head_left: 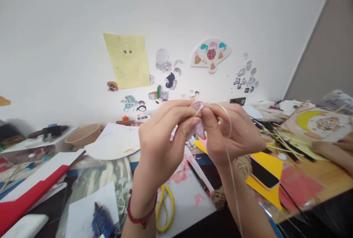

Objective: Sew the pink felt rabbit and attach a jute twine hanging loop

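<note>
Both hands are raised together in front of me, above the cluttered table. Fingers of my left hand [168, 131] pinch one side of a small pink piece [200, 131], which looks like thin cloth. On its other side, the thumb and fingers of my right hand [226, 127] are closed on it. White thread [231, 161] loops over my right fingers and hangs down along the forearm. A thin pale length shows between the fingertips; whether it is a needle or thread I cannot tell. My fingers hide part of the pink piece.
Below my hands lie yellow-handled scissors [165, 208], a white sheet [182, 194] with pink scraps, and a pencil [197, 175]. Twine balls [243, 166] and a phone [264, 172] sit to the right. Another person's hand [328, 153] rests at the right edge, beside a moon picture [309, 120].
</note>
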{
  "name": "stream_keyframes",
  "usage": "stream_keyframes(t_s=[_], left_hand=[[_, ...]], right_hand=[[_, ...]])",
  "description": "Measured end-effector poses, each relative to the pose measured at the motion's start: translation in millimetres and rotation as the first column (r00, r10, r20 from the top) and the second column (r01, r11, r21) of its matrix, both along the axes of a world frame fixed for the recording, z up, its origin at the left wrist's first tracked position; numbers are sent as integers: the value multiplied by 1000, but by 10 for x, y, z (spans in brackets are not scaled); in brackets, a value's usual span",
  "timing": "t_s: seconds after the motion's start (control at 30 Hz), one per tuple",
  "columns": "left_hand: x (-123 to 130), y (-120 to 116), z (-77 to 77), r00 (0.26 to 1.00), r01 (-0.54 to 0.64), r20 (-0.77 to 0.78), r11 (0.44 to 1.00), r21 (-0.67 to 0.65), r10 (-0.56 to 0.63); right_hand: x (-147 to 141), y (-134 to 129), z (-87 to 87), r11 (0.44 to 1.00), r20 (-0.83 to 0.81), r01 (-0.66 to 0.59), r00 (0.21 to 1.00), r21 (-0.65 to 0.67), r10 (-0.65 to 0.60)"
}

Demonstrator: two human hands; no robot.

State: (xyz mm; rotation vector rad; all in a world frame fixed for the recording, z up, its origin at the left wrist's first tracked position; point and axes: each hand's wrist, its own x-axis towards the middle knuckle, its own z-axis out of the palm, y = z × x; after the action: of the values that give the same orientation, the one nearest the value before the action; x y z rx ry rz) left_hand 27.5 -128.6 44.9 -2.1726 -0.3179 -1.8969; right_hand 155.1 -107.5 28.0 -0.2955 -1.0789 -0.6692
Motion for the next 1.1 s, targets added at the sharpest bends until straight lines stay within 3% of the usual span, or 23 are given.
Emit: stream_keyframes(t_s=[0.23,0.43,0.63,0.7,0.87,1.1], left_hand=[[31,-46,-27,996,30,90,999,-42,-26],[119,-30,-38,969,76,240,996,-43,-64],[166,-28,-56,948,-13,317,1000,5,11],[163,-29,-65,951,-84,302,995,48,66],[170,-41,-75,949,-148,292,986,75,121],[186,-24,-71,948,-122,306,988,97,87]], right_hand=[[-31,-9,-23,966,-44,-218,976,-139,214],[-60,-2,-55,970,-73,-197,979,-141,188],[-87,32,-82,978,-95,-179,981,-108,169],[-90,25,-87,989,-76,-124,990,-76,119],[-69,-20,-109,977,-21,211,977,8,-211],[-61,-13,-108,959,-21,278,961,63,-277]])
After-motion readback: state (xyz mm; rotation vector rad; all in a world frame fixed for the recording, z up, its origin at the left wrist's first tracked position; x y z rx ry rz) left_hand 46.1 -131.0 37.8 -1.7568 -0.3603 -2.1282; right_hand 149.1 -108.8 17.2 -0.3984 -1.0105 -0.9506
